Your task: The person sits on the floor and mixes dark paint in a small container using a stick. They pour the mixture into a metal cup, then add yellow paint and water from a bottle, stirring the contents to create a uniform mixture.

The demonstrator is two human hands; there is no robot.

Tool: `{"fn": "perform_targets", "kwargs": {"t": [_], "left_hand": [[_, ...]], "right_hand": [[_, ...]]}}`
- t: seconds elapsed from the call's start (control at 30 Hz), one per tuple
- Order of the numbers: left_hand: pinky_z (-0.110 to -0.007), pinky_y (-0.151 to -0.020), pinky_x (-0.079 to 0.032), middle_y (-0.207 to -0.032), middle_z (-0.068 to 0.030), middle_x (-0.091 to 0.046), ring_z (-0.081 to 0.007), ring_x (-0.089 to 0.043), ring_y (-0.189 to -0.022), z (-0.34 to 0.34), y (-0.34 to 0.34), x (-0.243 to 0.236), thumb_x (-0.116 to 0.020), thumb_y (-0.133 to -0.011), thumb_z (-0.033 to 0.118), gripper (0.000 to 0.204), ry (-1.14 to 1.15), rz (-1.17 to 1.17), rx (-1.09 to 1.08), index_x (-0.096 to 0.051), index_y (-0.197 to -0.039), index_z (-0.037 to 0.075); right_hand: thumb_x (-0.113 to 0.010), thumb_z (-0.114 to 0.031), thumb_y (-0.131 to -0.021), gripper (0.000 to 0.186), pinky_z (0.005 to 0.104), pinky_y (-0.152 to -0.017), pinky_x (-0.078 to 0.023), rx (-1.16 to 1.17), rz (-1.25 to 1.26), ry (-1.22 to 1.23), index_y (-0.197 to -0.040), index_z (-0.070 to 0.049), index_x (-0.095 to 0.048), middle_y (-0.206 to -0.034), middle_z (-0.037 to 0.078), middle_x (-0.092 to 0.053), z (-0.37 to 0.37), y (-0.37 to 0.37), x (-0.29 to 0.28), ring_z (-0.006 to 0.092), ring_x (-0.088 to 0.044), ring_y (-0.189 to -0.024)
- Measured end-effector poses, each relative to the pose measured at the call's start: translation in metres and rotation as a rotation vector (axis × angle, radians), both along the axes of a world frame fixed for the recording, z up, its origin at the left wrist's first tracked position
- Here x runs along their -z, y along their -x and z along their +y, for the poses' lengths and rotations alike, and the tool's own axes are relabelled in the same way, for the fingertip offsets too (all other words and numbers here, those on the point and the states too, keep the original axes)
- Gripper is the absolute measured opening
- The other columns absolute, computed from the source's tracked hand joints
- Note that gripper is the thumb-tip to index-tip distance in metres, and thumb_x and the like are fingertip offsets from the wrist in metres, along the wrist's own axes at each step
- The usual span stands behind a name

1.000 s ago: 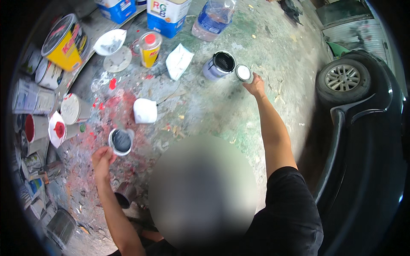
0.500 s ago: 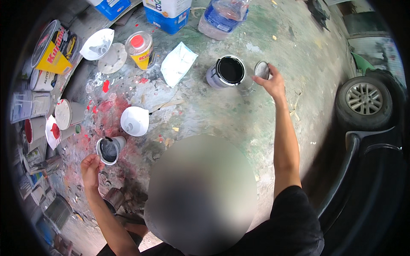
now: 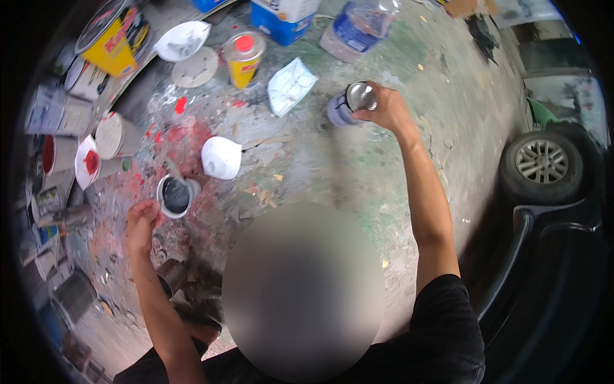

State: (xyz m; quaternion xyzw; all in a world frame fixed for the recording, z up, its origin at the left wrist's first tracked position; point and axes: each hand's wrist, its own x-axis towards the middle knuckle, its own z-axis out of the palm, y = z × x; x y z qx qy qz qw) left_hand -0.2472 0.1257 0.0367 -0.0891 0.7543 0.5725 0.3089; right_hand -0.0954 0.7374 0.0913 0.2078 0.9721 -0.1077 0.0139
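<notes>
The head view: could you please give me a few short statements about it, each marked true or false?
1. The left hand holds the cup. True.
2. The right hand holds a brush. False: it holds a round lid at the top of the tin.
3. The contents of the cup are bright red. False: they are dark grey.
4. The red-capped can stands to the left of the clear bottle. True.
5. The car wheel shows at the picture's left. False: it is at the right.
</notes>
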Motion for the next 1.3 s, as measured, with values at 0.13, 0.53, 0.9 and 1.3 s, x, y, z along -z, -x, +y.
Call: {"fn": "perform_targets", "kwargs": {"t": [0.13,0.53,0.9,1.3], "left_hand": [[-0.027,-0.072,-0.054,-0.088,-0.0038,-0.070,-0.0134,-0.066,-0.080,0.010,0.002,-0.003,-0.069,-0.091,0.011,0.014,0.004,0.058,0.058,-0.072,-0.100,0.000],[-0.025,-0.069,-0.056,-0.084,-0.0057,-0.072,-0.0118,-0.069,-0.073,0.024,-0.006,-0.004,-0.071,-0.091,0.010,0.011,-0.055,-0.014,-0.029,-0.071,-0.097,0.002],[-0.027,-0.064,-0.055,-0.082,-0.0089,-0.073,-0.0137,-0.068,-0.069,0.030,-0.003,0.003,-0.072,-0.087,0.004,0.010,-0.108,0.011,-0.040,-0.073,-0.094,-0.003],[-0.027,-0.060,-0.054,-0.077,-0.0099,-0.073,-0.0140,-0.068,-0.064,0.026,0.004,0.004,-0.069,-0.086,0.006,0.013,-0.063,0.120,0.074,-0.074,-0.093,-0.004]], "right_hand": [[-0.090,-0.035,-0.070,0.085,0.0454,-0.091,-0.052,-0.128,0.459,0.041,-0.139,-0.002,-0.053,-0.128,0.020,-0.062,-0.064,0.007,0.002,0.0328,-0.063,-0.113],[-0.069,-0.022,-0.090,0.026,0.0438,-0.067,-0.050,-0.722,0.228,0.663,-0.086,0.004,-0.066,-0.079,0.021,-0.063,-0.346,0.107,-0.020,0.0398,-0.062,-0.072],[-0.070,-0.009,-0.088,0.015,0.0410,-0.067,-0.052,-0.850,0.274,0.535,-0.100,0.000,-0.072,-0.087,0.017,-0.069,-0.355,0.110,-0.048,0.0360,-0.067,-0.076],[-0.071,-0.016,-0.090,0.017,0.0385,-0.064,-0.049,-0.508,0.247,0.586,-0.099,-0.002,-0.074,-0.084,0.018,-0.070,-0.373,0.089,-0.053,0.0309,-0.067,-0.070]]}}
